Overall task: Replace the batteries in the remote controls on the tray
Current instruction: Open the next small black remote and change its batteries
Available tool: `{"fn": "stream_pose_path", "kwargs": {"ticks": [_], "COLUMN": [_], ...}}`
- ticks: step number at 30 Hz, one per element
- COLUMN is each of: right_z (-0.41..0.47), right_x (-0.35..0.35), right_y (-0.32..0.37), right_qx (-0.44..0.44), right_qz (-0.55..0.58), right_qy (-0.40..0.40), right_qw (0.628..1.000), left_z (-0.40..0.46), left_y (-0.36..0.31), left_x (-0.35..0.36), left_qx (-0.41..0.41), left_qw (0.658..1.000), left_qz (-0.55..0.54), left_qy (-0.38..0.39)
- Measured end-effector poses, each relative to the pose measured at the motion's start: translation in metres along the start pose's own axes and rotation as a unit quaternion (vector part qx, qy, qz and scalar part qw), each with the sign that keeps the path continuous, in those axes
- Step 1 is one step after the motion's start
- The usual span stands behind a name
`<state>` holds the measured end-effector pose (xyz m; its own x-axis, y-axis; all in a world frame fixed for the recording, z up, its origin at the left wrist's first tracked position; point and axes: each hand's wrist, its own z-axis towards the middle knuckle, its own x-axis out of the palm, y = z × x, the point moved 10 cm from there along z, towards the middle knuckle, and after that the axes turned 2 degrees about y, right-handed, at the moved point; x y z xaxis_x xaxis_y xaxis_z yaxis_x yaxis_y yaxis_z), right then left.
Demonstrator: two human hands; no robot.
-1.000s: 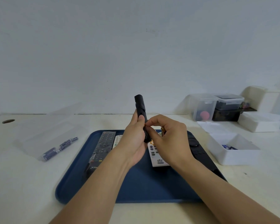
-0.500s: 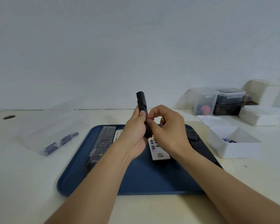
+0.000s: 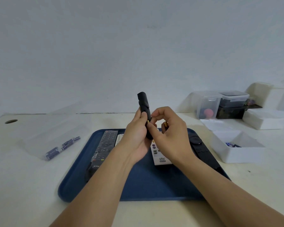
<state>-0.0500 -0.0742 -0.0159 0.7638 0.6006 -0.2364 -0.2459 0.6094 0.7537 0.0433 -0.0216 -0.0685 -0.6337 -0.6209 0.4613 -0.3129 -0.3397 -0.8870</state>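
My left hand (image 3: 136,136) grips a slim black remote (image 3: 144,105) upright above the blue tray (image 3: 75,181). My right hand (image 3: 169,136) pinches at the remote's lower part, where a gold battery end (image 3: 148,121) shows. A second gold-tipped battery (image 3: 165,124) sits between the curled fingers of that hand. On the tray lie a long dark remote (image 3: 105,148), a white remote (image 3: 159,156) partly under my hands, another white one (image 3: 119,139) and a black remote (image 3: 202,153) at the right.
A clear plastic bag with purple batteries (image 3: 62,147) lies left of the tray. A white open box (image 3: 236,145) holding small items stands to the right. Clear and white storage boxes (image 3: 220,104) line the back right by the wall. A cable hole (image 3: 11,121) marks the far left.
My right hand's fingers have lifted slightly off the remote, baring a gold battery end at the remote's lower part. The remote stays upright in my left hand.
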Motion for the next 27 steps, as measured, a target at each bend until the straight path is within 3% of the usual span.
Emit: {"fn": "stream_pose_path", "kwargs": {"ticks": [10, 15, 22, 27], "right_z": [0.001, 0.001, 0.001, 0.001], "right_x": [0.004, 0.018, 0.014, -0.009], "right_y": [0.01, 0.0, -0.015, -0.003], "right_qx": [-0.077, -0.064, 0.009, -0.023], "right_qz": [-0.138, -0.199, -0.095, -0.06], "right_qy": [0.003, 0.025, 0.001, -0.072], "right_qw": [0.987, 0.978, 0.995, 0.995], "left_z": [-0.002, 0.0, -0.001, 0.002], "left_y": [-0.001, -0.002, -0.005, -0.005], "left_x": [-0.003, -0.006, -0.002, 0.01], "left_qx": [-0.001, 0.021, 0.046, 0.039], "left_qw": [1.0, 0.999, 0.997, 0.999], "left_qz": [0.009, 0.037, 0.053, -0.007], "left_qy": [-0.009, -0.021, -0.021, 0.007]}}
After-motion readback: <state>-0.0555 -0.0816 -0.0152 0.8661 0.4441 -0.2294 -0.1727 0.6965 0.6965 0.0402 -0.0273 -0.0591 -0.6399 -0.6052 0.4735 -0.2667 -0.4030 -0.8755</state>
